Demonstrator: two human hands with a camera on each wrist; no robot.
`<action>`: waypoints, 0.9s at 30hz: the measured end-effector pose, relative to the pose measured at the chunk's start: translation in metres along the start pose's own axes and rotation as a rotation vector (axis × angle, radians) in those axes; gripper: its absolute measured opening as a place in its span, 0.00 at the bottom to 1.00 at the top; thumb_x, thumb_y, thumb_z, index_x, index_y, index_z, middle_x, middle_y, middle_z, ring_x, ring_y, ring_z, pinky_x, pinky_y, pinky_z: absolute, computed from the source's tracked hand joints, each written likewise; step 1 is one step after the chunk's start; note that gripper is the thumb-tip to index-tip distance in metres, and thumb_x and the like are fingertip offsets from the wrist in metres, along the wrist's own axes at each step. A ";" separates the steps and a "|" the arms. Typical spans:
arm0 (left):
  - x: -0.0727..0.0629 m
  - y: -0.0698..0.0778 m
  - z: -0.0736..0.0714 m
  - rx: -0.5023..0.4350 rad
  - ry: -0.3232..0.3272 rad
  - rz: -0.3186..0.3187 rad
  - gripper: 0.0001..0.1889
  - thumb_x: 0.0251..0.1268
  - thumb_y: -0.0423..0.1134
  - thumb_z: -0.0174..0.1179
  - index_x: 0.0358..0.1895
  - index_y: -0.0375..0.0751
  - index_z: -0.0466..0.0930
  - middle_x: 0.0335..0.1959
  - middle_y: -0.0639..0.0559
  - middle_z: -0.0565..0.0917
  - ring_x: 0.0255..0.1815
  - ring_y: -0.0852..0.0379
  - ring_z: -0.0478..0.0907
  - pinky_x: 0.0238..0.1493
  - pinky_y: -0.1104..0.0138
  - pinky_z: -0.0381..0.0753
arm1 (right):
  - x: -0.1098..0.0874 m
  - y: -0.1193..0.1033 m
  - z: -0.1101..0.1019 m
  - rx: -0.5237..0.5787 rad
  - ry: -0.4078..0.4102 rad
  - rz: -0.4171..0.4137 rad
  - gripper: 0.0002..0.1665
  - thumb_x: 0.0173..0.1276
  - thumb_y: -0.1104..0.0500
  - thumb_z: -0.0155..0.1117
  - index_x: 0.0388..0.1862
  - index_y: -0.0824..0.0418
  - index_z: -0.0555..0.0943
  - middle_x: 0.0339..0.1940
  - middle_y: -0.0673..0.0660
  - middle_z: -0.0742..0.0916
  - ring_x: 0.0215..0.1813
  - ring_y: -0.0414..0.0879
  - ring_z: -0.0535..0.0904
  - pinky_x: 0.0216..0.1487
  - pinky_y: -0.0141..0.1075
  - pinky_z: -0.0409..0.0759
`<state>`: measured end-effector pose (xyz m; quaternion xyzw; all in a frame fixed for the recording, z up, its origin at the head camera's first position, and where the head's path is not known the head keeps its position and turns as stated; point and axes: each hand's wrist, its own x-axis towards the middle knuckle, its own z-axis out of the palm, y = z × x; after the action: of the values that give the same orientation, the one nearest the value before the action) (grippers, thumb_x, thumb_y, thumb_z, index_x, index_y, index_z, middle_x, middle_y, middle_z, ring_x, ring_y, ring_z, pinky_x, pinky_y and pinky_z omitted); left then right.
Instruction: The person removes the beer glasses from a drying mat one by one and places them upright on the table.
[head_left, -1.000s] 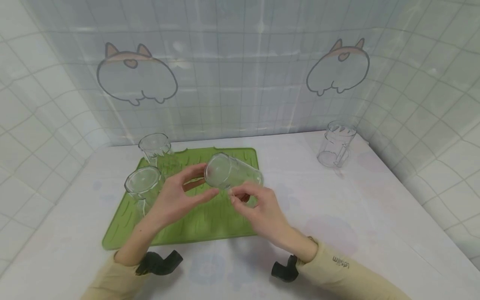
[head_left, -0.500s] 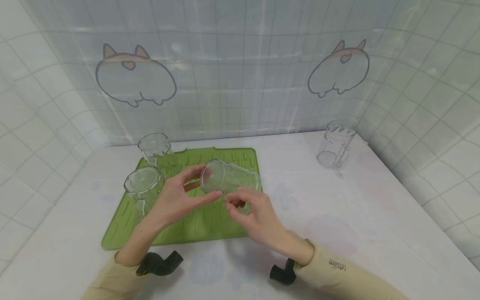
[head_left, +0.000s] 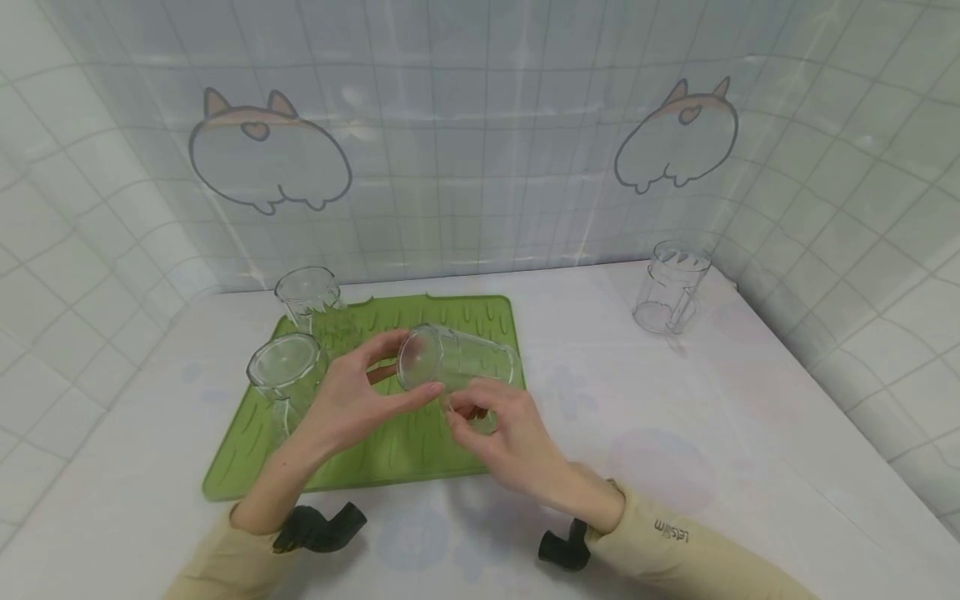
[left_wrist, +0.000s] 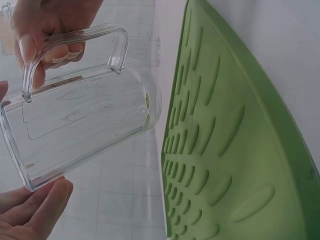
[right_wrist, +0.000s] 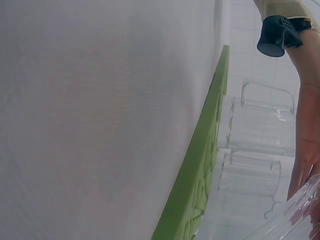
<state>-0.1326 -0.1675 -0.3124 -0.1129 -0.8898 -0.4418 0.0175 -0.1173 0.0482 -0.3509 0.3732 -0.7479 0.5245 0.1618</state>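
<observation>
A clear glass mug (head_left: 465, 354) is held tilted above a green ribbed mat (head_left: 390, 462), its handle (left_wrist: 80, 36) toward the person. My left hand (head_left: 352, 392) spans its left end, thumb on one side and fingers on the other; in the left wrist view those fingers (left_wrist: 47, 202) are at the edge. My right hand (head_left: 510, 429) grips the handle, with its fingers curled through the loop. In the right wrist view, part of the held mug (right_wrist: 290, 215) shows at the lower right corner, near my left hand (right_wrist: 307, 130).
Two more glass mugs stand toward the mat's left side, one nearer (head_left: 285, 367) and one behind (head_left: 307, 292). Another glass mug (head_left: 671, 287) stands at the back right of the white table (head_left: 750, 433). Tiled-pattern walls (head_left: 480, 167) enclose the back and sides.
The held mug has shifted slightly left and down, turning a little toward level. My right hand moved left and down with it; my left hand stayed nearly in place.
</observation>
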 end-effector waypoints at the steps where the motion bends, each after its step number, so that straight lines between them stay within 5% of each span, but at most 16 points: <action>1: 0.000 0.000 0.000 0.002 0.001 -0.001 0.43 0.54 0.56 0.74 0.71 0.42 0.67 0.66 0.46 0.76 0.66 0.44 0.75 0.64 0.55 0.81 | 0.000 0.000 0.000 -0.006 -0.003 -0.005 0.05 0.64 0.70 0.63 0.34 0.63 0.84 0.27 0.50 0.84 0.34 0.39 0.79 0.37 0.37 0.86; 27: -0.002 -0.003 0.006 0.002 0.026 0.039 0.42 0.54 0.53 0.75 0.70 0.41 0.69 0.66 0.46 0.77 0.66 0.46 0.75 0.62 0.55 0.82 | -0.007 0.005 0.005 -0.052 -0.034 -0.051 0.05 0.62 0.70 0.63 0.32 0.63 0.85 0.27 0.50 0.84 0.33 0.38 0.77 0.34 0.36 0.84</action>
<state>-0.1309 -0.1649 -0.3191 -0.1248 -0.8876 -0.4419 0.0376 -0.1157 0.0474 -0.3602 0.3966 -0.7543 0.4942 0.1719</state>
